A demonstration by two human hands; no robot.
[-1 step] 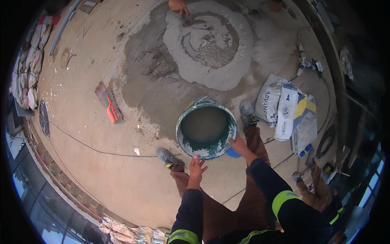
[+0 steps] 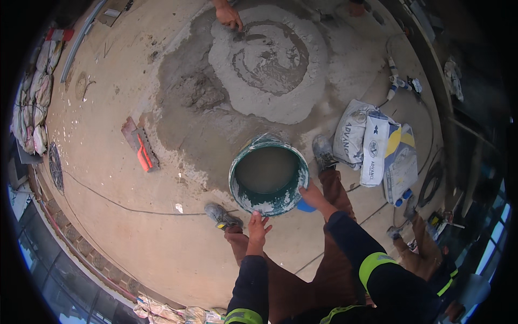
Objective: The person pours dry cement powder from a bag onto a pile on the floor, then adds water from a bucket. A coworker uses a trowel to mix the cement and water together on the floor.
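A green bucket [image 2: 237,186], smeared with grey-white residue, is in front of my legs with murky grey liquid [image 2: 267,170] inside. My left hand [image 2: 258,231] has its fingertips on the near rim, some fingers spread apart. On the right, my right hand [image 2: 317,198] grips the rim. A blue piece [image 2: 306,206], partly hidden, shows beside that hand under the bucket's edge; I cannot make out its kind. Beyond the bucket lies a ring of pale powder [image 2: 221,59] with wet grey mix [image 2: 275,75] in its middle. Another person's hand [image 2: 229,17] reaches in over its far left edge.
An orange-handled notched trowel [image 2: 141,146] lies at left. Printed bags [image 2: 372,148] lie by my right shoe [image 2: 324,151]. Cables [image 2: 140,209] cross the floor. A damp grey mound [image 2: 199,94] lies left of the ring. Another person's legs [image 2: 415,248] are at lower right.
The whole view has shifted slightly. The other person's hand reaches a little further in over the ring. My hands stay at the bucket's rim.
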